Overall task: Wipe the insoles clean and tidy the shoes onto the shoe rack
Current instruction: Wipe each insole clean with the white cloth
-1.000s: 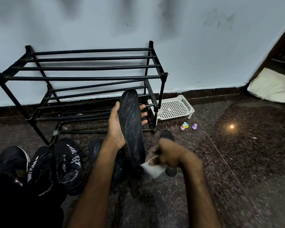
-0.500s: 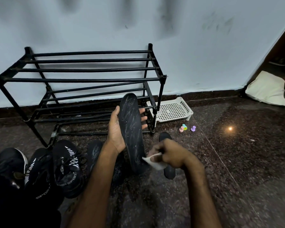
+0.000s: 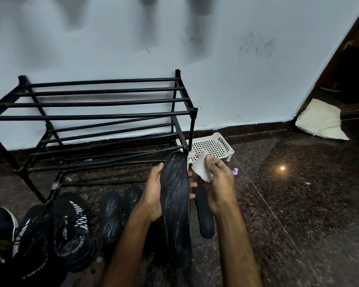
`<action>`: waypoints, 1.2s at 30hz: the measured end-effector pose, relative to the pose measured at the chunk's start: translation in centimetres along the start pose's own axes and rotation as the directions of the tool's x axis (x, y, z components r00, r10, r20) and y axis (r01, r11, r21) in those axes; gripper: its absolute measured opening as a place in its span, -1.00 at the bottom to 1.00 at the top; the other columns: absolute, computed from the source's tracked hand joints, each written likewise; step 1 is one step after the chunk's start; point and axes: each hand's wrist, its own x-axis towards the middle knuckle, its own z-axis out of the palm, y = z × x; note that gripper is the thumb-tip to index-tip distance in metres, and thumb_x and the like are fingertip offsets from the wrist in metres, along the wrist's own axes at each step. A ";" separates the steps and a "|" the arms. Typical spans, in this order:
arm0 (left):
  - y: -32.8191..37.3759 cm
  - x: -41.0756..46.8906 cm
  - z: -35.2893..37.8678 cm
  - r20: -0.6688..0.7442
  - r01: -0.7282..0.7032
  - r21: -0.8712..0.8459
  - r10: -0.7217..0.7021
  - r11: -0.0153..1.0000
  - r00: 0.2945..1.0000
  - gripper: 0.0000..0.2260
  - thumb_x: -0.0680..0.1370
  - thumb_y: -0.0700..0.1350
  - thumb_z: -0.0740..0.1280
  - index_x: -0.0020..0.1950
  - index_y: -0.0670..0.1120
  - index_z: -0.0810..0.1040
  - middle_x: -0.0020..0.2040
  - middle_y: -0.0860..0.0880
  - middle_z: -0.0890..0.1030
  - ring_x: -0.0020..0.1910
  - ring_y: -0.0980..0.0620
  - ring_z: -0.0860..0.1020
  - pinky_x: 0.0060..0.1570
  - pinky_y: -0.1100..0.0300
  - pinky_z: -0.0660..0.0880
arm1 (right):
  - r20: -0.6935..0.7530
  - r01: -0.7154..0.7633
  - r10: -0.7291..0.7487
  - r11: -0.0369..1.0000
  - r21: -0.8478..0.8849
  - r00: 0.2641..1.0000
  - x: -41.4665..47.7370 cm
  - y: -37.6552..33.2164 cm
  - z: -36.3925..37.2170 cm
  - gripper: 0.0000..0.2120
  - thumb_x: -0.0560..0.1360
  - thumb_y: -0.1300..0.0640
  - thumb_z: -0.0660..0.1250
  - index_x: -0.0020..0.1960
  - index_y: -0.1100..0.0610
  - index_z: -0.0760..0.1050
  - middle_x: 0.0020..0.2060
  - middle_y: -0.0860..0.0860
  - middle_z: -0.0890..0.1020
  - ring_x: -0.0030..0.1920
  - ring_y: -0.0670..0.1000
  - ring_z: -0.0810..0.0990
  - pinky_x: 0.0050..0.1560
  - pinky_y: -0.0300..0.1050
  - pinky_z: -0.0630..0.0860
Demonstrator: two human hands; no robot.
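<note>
Left hand tight around the black insole (white-streaked), right hand tight on a white cloth.

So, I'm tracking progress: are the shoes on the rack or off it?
Off. The shoe rack's bars carry no shoes on any visible tier; the shoes sit on the floor before its left end.

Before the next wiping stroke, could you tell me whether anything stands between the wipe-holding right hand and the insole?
Nothing separate does. The right hand pinches the white wipe just right of the insole, near its upper end and apart from it. Only fingertips of the left hand, wrapped round the insole's right edge, lie in that gap.
</note>
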 end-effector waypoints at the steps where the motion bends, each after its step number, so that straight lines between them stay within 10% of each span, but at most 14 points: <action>1: -0.1 0.0 0.0 -0.008 0.002 0.004 -0.002 1.000 1.000 -0.41 0.64 0.18 0.01 0.19 -0.22 0.63 0.18 -0.30 0.59 0.00 -0.27 0.63 0.01 -0.22 0.56 | -0.056 0.034 -0.034 0.999 -0.007 0.998 0.2 0.1 0.2 -0.80 0.61 0.15 0.27 0.12 0.28 0.45 -0.06 0.38 0.61 -0.33 0.18 0.52 -0.38 -0.03 0.44; 6: 0.0 -0.2 0.5 -0.030 0.017 0.043 -0.015 0.999 0.999 -0.41 0.64 0.20 0.01 0.18 -0.20 0.65 0.19 -0.28 0.61 0.00 -0.22 0.64 -0.06 -0.12 0.60 | -0.207 0.259 -0.301 0.943 -0.210 0.931 0.3 0.2 0.5 -0.93 0.57 0.20 0.34 0.02 0.17 0.46 -0.25 0.13 0.69 -0.31 0.10 0.64 -0.38 -0.02 0.60; 10: -0.2 0.0 1.3 -0.038 0.035 -0.001 -0.035 0.999 0.999 -0.49 0.61 0.18 0.13 0.15 -0.20 0.64 0.05 -0.23 0.62 -0.09 -0.10 0.63 -0.08 0.03 0.60 | -0.015 0.409 -0.607 0.554 -0.725 0.795 0.6 0.8 0.7 -0.94 0.51 0.08 0.44 -0.07 0.02 0.57 -0.15 -0.07 0.64 -0.20 -0.16 0.61 -0.17 -0.15 0.63; 15: -1.1 0.4 2.2 -0.085 0.052 -0.017 -0.053 0.999 0.995 -0.53 0.63 0.14 0.10 0.11 -0.13 0.70 0.09 -0.17 0.67 0.05 -0.04 0.65 0.15 0.09 0.48 | 0.267 0.461 -0.640 0.154 -0.874 0.720 0.3 2.0 2.0 -0.89 0.52 0.23 0.38 0.05 0.20 0.61 -0.05 -0.03 0.55 -0.11 -0.20 0.48 -0.07 -0.60 0.30; 20: -1.2 0.8 1.6 -0.095 0.034 -0.108 -0.044 0.994 0.994 -0.53 0.62 0.16 0.12 0.05 -0.16 0.65 -0.09 -0.16 0.67 -0.11 -0.03 0.66 -0.08 0.16 0.59 | 0.495 0.576 -0.417 0.089 -0.813 0.763 0.6 1.1 1.6 -0.90 0.48 0.22 0.41 0.00 0.13 0.64 -0.08 -0.07 0.59 -0.06 -0.16 0.56 0.02 -0.44 0.42; 26: -1.2 0.5 2.0 -0.065 0.090 -0.059 -0.094 0.994 0.993 -0.51 0.64 0.15 0.09 0.06 -0.14 0.71 0.00 -0.15 0.69 -0.02 -0.02 0.66 0.07 0.10 0.51 | 0.326 0.473 -0.633 0.072 -0.878 0.702 0.6 0.7 1.4 -0.90 0.49 0.25 0.43 0.00 0.18 0.64 -0.08 0.00 0.61 -0.10 -0.14 0.55 -0.03 -0.57 0.36; 31: -0.1 0.3 1.5 -0.076 0.063 -0.134 -0.073 0.989 0.994 -0.53 0.58 0.18 0.17 0.08 -0.18 0.63 -0.05 -0.16 0.63 -0.07 -0.05 0.62 0.03 0.11 0.54 | 0.503 0.559 -0.363 0.063 -0.827 0.785 0.5 0.4 1.4 -0.93 0.46 0.19 0.46 -0.05 0.11 0.66 -0.11 -0.07 0.62 -0.11 -0.21 0.56 -0.05 -0.52 0.38; 36: 0.3 -0.1 2.3 -0.071 0.065 -0.058 -0.069 0.996 0.995 -0.53 0.61 0.14 0.14 0.07 -0.16 0.70 -0.02 -0.18 0.69 -0.07 -0.05 0.67 -0.04 0.13 0.60 | 0.361 0.496 -0.613 0.060 -0.866 0.703 0.7 -0.3 2.3 -0.91 0.48 0.24 0.44 -0.02 0.20 0.66 -0.10 0.00 0.62 -0.14 -0.15 0.55 -0.08 -0.64 0.30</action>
